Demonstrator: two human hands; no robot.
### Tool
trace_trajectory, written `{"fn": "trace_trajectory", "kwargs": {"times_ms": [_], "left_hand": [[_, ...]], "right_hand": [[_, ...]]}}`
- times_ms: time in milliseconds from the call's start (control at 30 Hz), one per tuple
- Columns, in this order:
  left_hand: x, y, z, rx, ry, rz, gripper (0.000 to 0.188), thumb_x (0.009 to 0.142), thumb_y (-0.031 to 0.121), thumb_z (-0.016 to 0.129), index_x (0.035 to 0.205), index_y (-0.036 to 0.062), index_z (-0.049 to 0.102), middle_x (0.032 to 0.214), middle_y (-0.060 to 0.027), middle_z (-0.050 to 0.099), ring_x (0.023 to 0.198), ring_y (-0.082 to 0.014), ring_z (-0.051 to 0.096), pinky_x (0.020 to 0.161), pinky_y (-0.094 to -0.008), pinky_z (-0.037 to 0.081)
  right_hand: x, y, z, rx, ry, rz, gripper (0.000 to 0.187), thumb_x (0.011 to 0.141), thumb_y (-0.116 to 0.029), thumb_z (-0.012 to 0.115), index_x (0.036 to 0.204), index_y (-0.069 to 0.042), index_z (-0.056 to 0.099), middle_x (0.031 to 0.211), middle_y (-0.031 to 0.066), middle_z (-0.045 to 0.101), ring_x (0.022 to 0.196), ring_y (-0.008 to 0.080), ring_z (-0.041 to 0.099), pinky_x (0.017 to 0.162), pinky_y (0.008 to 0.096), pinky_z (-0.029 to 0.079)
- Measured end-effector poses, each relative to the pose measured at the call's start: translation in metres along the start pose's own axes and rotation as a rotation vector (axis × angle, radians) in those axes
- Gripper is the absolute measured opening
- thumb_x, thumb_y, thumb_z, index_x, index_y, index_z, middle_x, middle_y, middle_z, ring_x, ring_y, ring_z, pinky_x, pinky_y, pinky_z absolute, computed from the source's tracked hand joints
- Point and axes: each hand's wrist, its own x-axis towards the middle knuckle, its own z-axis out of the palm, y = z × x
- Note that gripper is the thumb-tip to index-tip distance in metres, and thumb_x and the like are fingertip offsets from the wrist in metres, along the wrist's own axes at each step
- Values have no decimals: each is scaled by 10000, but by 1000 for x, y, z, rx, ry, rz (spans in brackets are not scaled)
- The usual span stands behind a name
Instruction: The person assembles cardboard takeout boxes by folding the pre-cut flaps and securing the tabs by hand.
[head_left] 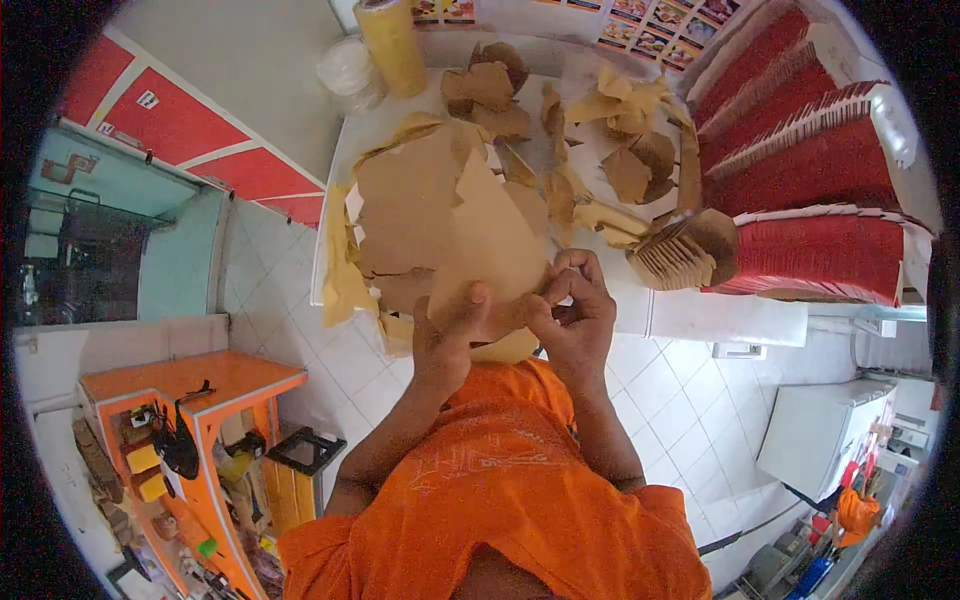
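Observation:
A light brown cardboard sheet is held in front of me, tilted over a loose pile of flat brown cardboard pieces. My left hand grips its near left part, the thumb lying on top and the other fingers partly hidden. At its near right edge, my right hand is closed in a pinch, thumb and forefinger together at the border. Yellowish-brown wrapping paper surrounds the pile on the white counter.
Torn brown scraps and a fanned stack of brown pieces lie on the counter. Tall stacks of red folded cardboard stand at right. A yellow roll stands beside wrapped white lids. An orange-topped stand is at lower left.

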Motion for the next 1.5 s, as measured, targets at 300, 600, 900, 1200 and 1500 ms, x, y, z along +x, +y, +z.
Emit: {"fn": "trace_trajectory", "kwargs": {"times_ms": [300, 600, 900, 1200, 1500], "left_hand": [[13, 8, -31, -33, -356, -34, 547, 985, 398, 561, 1381, 43, 430, 1335, -109, 543, 1211, -257, 544, 1036, -397, 439], [16, -22, -33, 46, -336, -90, 563, 847, 96, 753, 1335, 54, 476, 1304, -74, 559, 1120, -196, 586, 908, -333, 525], [-1, 2, -11, 221, -276, 14, 556, 862, 108, 744, 1346, 74, 471, 1286, -57, 556, 1158, -186, 561, 960, -387, 512], [1, -22, -17, -656, -281, -9, 610, 912, 208, 671, 1444, 95, 395, 1442, -106, 463, 1347, -278, 424, 1123, -476, 347], [8, -14, -13, 243, -88, 311, 561, 965, 366, 584, 1400, 36, 457, 1258, -104, 583, 1166, -221, 551, 1018, -370, 434]], "right_hand": [[6, -1, -14, -89, -176, -80, 337, 716, -168, 872, 804, -16, 585, 1035, 49, 505, 853, 117, 606, 637, 241, 592], [11, 10, -5, 141, -182, -19, 522, 713, -112, 877, 1048, -110, 475, 1027, -9, 490, 665, 56, 512, 560, 194, 487], [5, 39, -2, 87, -85, -40, 456, 811, -191, 809, 1125, -101, 491, 1044, 18, 519, 687, 100, 511, 621, 240, 475], [-14, 63, 5, 525, 175, 225, 343, 970, -274, 604, 1194, -34, 505, 1090, 64, 578, 965, 172, 532, 792, 324, 476], [-11, -16, -29, 8, -381, 118, 295, 940, -232, 621, 1106, 12, 615, 1066, 154, 634, 983, 212, 626, 840, 318, 508]]}}
